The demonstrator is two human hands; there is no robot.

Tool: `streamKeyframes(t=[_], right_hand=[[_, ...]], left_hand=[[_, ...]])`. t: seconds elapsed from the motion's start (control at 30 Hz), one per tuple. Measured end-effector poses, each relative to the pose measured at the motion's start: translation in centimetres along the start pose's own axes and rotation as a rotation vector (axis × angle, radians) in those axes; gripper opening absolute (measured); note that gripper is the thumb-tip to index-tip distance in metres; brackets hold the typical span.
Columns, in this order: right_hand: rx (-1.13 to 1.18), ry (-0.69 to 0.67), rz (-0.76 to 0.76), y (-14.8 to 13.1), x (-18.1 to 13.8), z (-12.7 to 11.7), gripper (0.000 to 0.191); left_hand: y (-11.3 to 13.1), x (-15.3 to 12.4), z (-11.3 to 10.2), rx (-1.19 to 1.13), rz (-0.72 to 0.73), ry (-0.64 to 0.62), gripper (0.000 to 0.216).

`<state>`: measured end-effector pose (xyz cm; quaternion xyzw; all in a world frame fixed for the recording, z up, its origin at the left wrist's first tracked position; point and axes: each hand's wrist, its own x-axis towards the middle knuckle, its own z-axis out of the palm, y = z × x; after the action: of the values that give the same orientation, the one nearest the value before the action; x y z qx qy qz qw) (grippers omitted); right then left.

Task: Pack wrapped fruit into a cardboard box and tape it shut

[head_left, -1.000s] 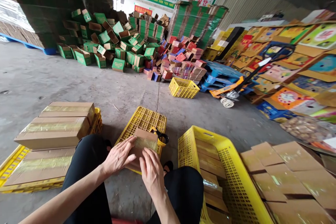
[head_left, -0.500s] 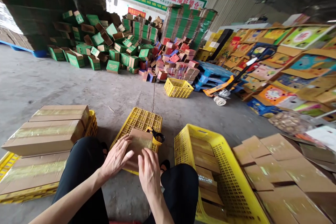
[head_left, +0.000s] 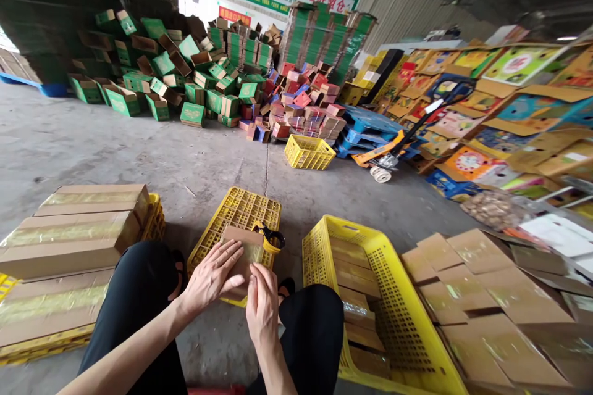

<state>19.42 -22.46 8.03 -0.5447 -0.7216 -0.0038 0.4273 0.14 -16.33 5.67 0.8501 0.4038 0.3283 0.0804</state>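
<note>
A small cardboard box (head_left: 252, 250) with a strip of clear yellowish tape lies on an upturned yellow crate (head_left: 234, 200) between my knees. My left hand (head_left: 214, 274) rests open on the box's top, fingers stretched out together and thumb apart. At the near right edge of the box, my right hand (head_left: 263, 303) has its thumb and fingers pressed together; whatever they pinch is hidden. A yellow and black tape dispenser (head_left: 272, 239) sits on the crate just beyond the box, touched by neither hand.
At left, taped cartons (head_left: 69, 237) are stacked on yellow crates. To the right stands a yellow crate (head_left: 393, 296) holding small boxes, beside a pile of flat-topped cartons (head_left: 491, 278). Farther off are another yellow crate (head_left: 309, 153), a pallet jack (head_left: 389, 151) and heaped green boxes (head_left: 192, 112).
My left hand has slid further over the box top, its fingers now closer together. My right hand's fingers have curled in to a pinch. The view has turned slightly right.
</note>
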Motion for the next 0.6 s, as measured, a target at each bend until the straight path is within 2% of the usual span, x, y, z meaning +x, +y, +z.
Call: streamKeyframes(t=[0.23, 0.33, 0.47, 0.6], right_hand=[[-0.01, -0.031, -0.046, 0.4, -0.9, -0.2, 0.036], [0.04, -0.003, -0.039, 0.9, -1.6, -0.1, 0.036], [0.215, 0.039, 0.116, 1.4, -0.9, -0.1, 0.037], [0.414, -0.001, 0.273, 2.1, 0.1, -1.0, 0.044]], left_hand=[[1.2, 1.8, 0.1, 0.08, -0.019, 0.043, 0.07], [1.4, 2.3, 0.3, 0.145, -0.025, 0.053, 0.072], [1.3, 2.0, 0.2, 0.216, 0.019, 0.073, 0.076], [1.1, 1.5, -0.1, 0.223, 0.052, 0.053, 0.082]])
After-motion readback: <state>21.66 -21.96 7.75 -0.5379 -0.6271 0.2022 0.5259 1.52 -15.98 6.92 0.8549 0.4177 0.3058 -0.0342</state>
